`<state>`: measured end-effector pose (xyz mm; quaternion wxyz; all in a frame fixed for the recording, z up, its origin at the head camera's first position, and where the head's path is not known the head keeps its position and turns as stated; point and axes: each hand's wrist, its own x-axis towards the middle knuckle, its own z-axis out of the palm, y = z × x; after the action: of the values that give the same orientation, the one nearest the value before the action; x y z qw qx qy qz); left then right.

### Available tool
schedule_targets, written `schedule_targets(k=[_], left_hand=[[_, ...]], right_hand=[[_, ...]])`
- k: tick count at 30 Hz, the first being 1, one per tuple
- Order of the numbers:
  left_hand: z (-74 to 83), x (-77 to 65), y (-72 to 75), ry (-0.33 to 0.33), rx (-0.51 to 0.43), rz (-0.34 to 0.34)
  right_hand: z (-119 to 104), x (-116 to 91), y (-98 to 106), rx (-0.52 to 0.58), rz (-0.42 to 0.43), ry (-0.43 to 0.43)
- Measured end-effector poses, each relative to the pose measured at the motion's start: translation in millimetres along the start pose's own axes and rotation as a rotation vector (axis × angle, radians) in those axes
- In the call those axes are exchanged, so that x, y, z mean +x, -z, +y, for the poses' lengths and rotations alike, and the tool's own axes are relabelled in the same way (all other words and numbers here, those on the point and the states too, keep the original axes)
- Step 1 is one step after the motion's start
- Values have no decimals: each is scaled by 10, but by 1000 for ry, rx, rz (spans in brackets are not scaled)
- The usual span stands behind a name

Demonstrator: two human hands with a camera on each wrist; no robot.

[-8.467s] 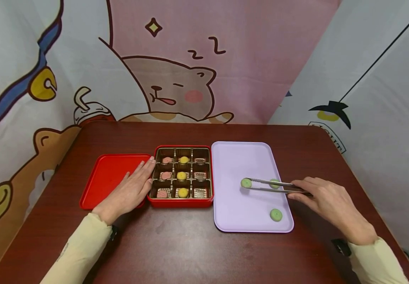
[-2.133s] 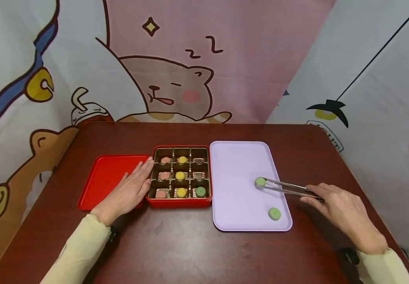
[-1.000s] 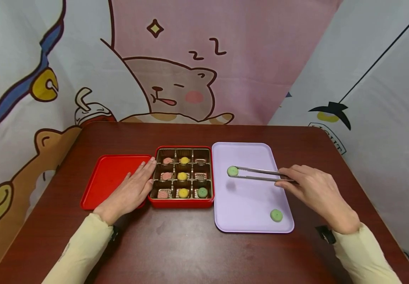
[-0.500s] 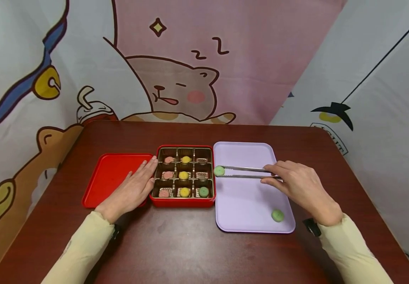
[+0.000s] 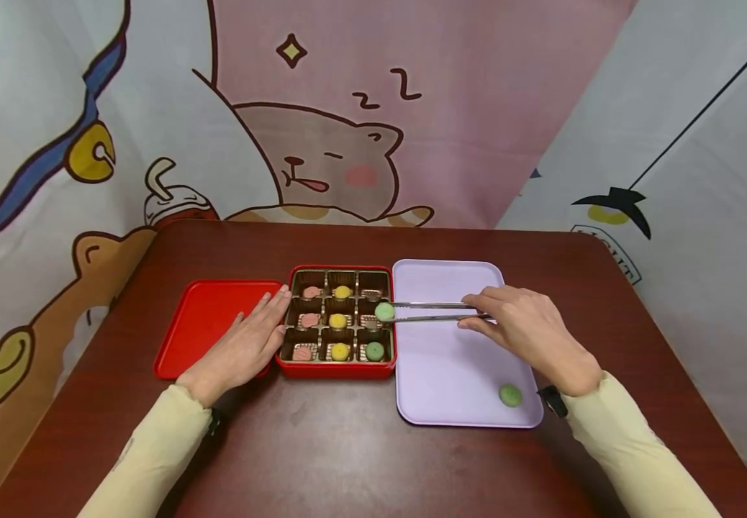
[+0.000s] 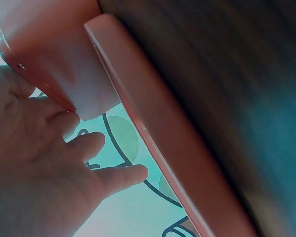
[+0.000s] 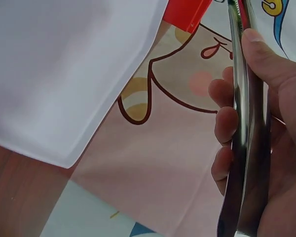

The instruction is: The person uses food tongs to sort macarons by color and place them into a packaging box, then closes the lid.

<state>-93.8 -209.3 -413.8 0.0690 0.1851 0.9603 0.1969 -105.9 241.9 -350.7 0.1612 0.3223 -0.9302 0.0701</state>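
Note:
My right hand (image 5: pixel 522 327) grips metal tongs (image 5: pixel 438 311), also seen along my fingers in the right wrist view. Between the tongs' tips is a round green macaron-like sweet (image 5: pixel 384 311), over the middle-row compartment of the right column in the red sectioned box (image 5: pixel 334 371). Pink sweets (image 5: pixel 309 320) fill the left column and yellow ones (image 5: pixel 337 321) the middle column; another green sweet (image 5: pixel 375 351) sits in the front right compartment. My left hand (image 5: pixel 237 352) lies with straight fingers against the box's left side. In the left wrist view those fingers touch the box wall (image 6: pixel 64 59).
A lavender tray (image 5: pixel 451 381) stands right beside the box, with one green sweet (image 5: pixel 511 395) near its front right corner. The red lid (image 5: pixel 201 316) lies left of the box, partly under my left forearm and hand. A cartoon cloth (image 5: pixel 464 108) hangs behind the brown table (image 5: pixel 322 446).
A green sweet was set in the front right compartment. The tongs then took another from the tray and moved left over the box's right column. My left hand has stayed put.

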Motion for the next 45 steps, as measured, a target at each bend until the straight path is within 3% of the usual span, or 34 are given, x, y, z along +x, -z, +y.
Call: schedule_targets(k=[21, 30, 37, 45], left_hand=[[1, -15, -14, 0, -10, -4], [-9, -7, -12, 6, -6, -6], [8, 18, -4, 10, -6, -10], [-2, 2, -10, 1, -10, 0]], right_hand=[[-108, 245, -72, -56, -45, 68], [-106, 268, -54, -79, -24, 88], [-90, 188, 54, -64, -19, 48], [-4, -42, 267, -21, 2, -23]])
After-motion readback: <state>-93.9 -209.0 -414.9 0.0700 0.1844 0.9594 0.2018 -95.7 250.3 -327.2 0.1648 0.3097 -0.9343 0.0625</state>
